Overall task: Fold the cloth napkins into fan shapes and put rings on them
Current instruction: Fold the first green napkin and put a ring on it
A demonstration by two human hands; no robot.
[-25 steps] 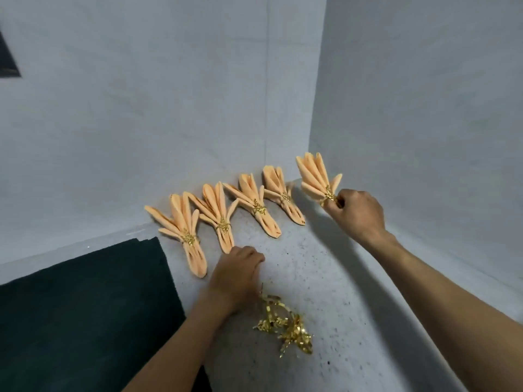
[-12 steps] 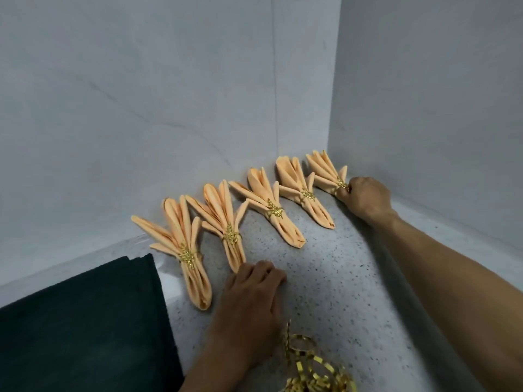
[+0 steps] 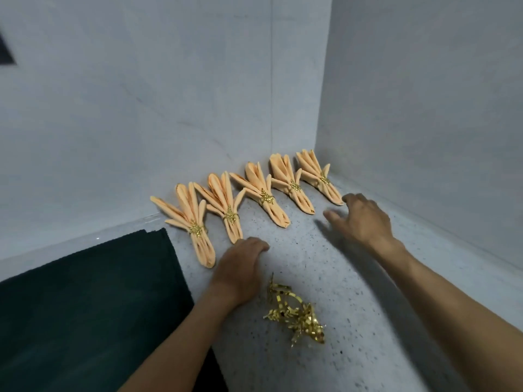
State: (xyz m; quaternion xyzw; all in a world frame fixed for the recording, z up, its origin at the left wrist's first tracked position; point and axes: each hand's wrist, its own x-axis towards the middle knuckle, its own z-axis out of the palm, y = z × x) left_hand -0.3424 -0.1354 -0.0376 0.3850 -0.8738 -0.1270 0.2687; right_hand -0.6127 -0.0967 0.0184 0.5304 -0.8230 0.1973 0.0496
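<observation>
Several orange fan-folded napkins lie in a row along the back wall, each with a gold ring round its waist. The rightmost napkin [image 3: 314,172] lies in the corner, the leftmost napkin [image 3: 192,219] beside the dark cloth. My right hand [image 3: 359,217] hovers just in front of the rightmost napkin, fingers spread and relaxed, holding nothing. My left hand [image 3: 240,267] rests palm down on the speckled counter [image 3: 353,292], close to the lower tip of the second napkin [image 3: 226,206]. A pile of loose gold rings [image 3: 294,315] lies right of my left wrist.
A dark green cloth [image 3: 85,306] covers the counter at the left, next to my left forearm. Grey walls meet in a corner behind the napkins and close off the back and right sides.
My right hand has let go of the rightmost napkin, which now lies in the corner, and has drawn back toward me with fingers spread. My left hand stays on the counter.
</observation>
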